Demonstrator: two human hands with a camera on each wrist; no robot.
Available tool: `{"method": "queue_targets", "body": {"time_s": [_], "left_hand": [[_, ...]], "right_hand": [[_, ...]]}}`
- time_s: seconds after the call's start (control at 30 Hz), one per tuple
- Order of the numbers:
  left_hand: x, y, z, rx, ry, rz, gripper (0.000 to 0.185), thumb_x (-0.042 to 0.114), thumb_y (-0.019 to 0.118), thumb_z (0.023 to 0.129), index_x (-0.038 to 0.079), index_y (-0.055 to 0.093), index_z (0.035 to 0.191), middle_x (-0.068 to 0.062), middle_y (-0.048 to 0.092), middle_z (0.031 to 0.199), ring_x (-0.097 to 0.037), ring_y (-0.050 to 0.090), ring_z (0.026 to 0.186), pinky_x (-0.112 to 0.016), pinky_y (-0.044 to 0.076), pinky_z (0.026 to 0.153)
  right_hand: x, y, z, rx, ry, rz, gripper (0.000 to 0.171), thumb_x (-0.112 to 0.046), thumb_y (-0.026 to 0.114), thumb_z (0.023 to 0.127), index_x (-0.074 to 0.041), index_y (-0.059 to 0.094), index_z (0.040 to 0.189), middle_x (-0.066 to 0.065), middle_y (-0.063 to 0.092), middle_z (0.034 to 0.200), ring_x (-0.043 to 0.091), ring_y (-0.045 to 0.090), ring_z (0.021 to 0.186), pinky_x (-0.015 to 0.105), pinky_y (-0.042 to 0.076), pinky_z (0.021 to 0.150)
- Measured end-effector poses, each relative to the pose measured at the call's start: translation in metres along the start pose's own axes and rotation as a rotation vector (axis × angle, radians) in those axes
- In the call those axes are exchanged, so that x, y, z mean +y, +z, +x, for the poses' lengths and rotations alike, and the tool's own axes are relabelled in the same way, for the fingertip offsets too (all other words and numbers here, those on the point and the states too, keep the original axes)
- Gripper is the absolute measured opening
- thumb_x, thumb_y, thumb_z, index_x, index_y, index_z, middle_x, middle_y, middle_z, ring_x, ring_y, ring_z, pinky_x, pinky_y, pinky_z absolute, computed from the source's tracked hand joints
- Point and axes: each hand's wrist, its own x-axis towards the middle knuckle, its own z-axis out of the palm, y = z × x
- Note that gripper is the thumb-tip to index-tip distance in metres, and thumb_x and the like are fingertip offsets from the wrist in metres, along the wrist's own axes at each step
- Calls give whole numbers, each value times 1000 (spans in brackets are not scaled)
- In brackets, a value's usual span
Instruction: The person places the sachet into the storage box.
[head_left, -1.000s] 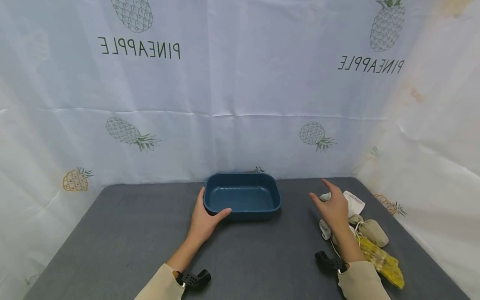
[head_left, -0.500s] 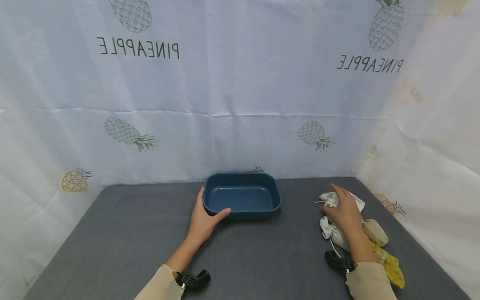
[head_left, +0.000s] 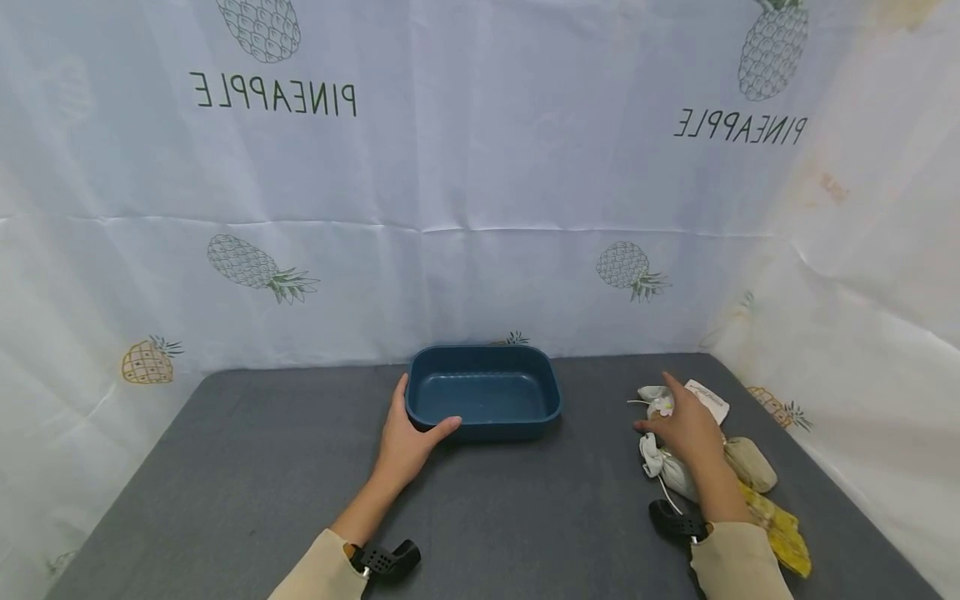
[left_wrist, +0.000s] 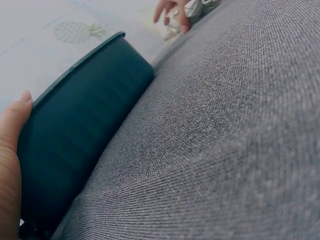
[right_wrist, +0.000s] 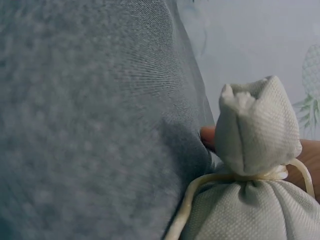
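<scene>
A dark blue rectangular basin (head_left: 483,430) stands at the middle of the table's far side. My left hand (head_left: 405,433) holds its near left corner, thumb along the front and fingers against the left side. Over in the left wrist view, the thumb (left_wrist: 12,120) lies at the rim while the other fingers are hidden. My right hand (head_left: 686,423) is over a group of small drawstring pouches, thumb and forefinger spread around a whitish pouch with a small flower (head_left: 660,407). Close in the right wrist view is a tied pale cloth pouch (right_wrist: 257,130), partly covering that hand.
Below the right hand lie another pale pouch (head_left: 678,477) with a cord, a beige pouch (head_left: 750,465) and a yellow patterned cloth piece (head_left: 783,533). A white printed tag-like piece (head_left: 707,402) lies behind. The pineapple-print curtain (head_left: 480,167) borders the grey table (head_left: 247,500).
My right hand has moved right and slightly down onto the pouches; its thumb and forefinger closed in, then spread a little. The left hand and basin have stayed put.
</scene>
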Motion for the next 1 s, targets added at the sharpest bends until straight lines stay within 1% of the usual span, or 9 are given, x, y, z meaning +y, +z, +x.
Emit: {"method": "queue_targets", "body": {"time_s": [0.13,0.27,0.3,0.4,0.5,0.57,0.67,0.8,1.0], "left_hand": [[0,1,-1,-2,-4,5,115,49,82,82,23,7,164,-9,11,172,-37,18,157,-68,24,120],[0,2,-1,-2,-10,10,115,49,82,82,25,6,164,-9,11,172,-37,18,157,-67,24,120],[0,2,-1,-2,-13,10,115,50,82,81,25,6,164,-9,11,172,-37,18,157,-67,24,120],[0,3,-1,-2,-18,10,114,49,82,82,25,6,164,-9,11,172,-37,18,157,-68,24,120],[1,2,0,-1,-14,6,114,48,82,82,24,7,164,-9,11,172,-37,18,157,-68,24,119],[1,2,0,0,-11,4,114,48,82,82,22,7,164,-9,11,172,-37,18,157,-68,24,119],[2,1,0,-1,-7,2,115,48,82,81,21,8,164,-9,11,172,-37,18,157,-68,24,119],[2,0,0,0,-4,7,115,48,82,81,21,8,164,-9,11,172,-37,18,157,-68,24,119],[0,1,0,0,5,10,114,48,82,82,20,8,164,-11,12,171,-39,18,157,-69,25,119]], "right_hand": [[2,-1,0,-68,1,-52,103,-52,78,84,-4,27,159,38,37,152,58,50,124,65,50,84],[2,-1,-2,-69,-10,-75,85,-44,75,88,0,41,152,39,45,145,57,51,123,66,49,87],[1,-1,-2,-57,-9,-78,80,-41,74,88,1,44,149,38,48,141,56,54,120,65,50,86],[1,-1,-2,-23,2,-65,68,-31,72,90,4,49,143,33,63,117,45,63,91,51,52,71],[0,1,-2,13,-3,-48,61,-26,71,90,6,53,139,20,64,85,26,51,65,36,41,58],[-1,1,-2,32,-11,-31,58,-24,71,90,7,55,136,13,58,74,21,43,59,33,34,55],[-2,1,-3,63,-24,-16,55,-22,71,89,7,57,133,13,58,72,20,43,59,32,34,55],[-4,2,-5,130,-37,9,52,-20,72,88,6,60,131,21,65,81,21,47,61,33,36,54],[-7,3,-5,311,-58,64,47,-12,68,86,3,63,130,12,52,64,19,33,53,33,25,50]]}}
